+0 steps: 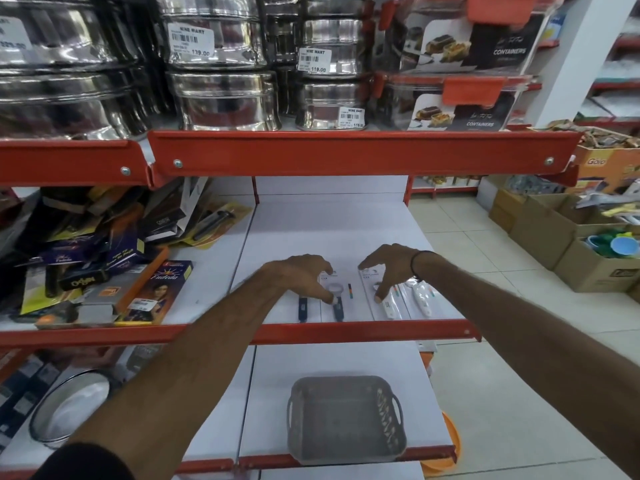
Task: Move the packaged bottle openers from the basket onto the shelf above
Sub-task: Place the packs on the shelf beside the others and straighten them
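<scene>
left hand [304, 275] hides opener pack tops | price labels [189, 43] blurred

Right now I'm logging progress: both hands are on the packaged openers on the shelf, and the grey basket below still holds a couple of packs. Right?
Not quite. The head view shows the grey basket empty. The rest holds: the left hand and right hand rest on the packaged openers lying on the shelf above it.

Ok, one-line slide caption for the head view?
Both hands, left hand and right hand, arrange packaged bottle openers on the white shelf; grey plastic basket sits empty below.
</scene>
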{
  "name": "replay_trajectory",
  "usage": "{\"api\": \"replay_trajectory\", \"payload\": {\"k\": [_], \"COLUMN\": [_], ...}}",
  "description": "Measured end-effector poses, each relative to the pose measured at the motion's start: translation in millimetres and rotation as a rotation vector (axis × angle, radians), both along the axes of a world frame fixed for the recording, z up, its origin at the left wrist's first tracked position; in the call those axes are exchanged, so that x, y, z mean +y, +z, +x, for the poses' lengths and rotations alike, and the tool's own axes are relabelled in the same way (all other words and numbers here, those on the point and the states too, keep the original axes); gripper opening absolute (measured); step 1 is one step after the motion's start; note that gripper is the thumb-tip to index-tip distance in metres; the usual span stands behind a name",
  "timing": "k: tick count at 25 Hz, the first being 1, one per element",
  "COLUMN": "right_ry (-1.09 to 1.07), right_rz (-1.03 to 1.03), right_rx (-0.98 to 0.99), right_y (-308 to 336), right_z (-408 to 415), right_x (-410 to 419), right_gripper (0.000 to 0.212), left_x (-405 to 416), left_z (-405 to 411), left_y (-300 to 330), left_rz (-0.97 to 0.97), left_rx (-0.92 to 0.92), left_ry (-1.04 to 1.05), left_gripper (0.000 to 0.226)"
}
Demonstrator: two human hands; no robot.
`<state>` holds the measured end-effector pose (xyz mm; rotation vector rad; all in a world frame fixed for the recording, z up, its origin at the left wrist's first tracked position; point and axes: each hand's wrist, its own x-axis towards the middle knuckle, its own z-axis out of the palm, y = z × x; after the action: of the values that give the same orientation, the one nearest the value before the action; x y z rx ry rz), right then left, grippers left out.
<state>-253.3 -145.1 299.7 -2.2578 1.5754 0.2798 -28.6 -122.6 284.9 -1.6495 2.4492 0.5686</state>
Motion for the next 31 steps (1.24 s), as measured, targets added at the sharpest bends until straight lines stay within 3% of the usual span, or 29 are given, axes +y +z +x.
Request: {"api": "replay_trajectory", "payload": {"k": [3,7,11,16,31], "right_ry": [-0.015,-0.026,0.008,0.022,0.027], "right_rz": [0.016,0.005,-0.034,-0.036,0.022], "right_rx": [0.083,0.025,0.086,0.005,0.014], "right_y": [-11,-24,-24,-29,-27], "right_z": [-21,-27,-25,-9,-8], "right_x": [1,-1,-2,1,3], "right_gripper": [0.087,0.087,0.087,0.084,0.087], "left_x": [0,-1,-2,-5,-11], "left_z": [-11,-12,-13,-16,-21], "left_y": [-12,-19,-20,-20,-22], "left_rz": [-0.011,-0.044,-0.05,-0.019,0.028], "left_rx": [-0.076,-0.098,-0.114,-0.124,-0.136], "left_ry": [-0.066,-0.114,-0.118,-0.097,-0.06], "left_gripper": [0.08,0.069,0.074,0.079,0.077]}}
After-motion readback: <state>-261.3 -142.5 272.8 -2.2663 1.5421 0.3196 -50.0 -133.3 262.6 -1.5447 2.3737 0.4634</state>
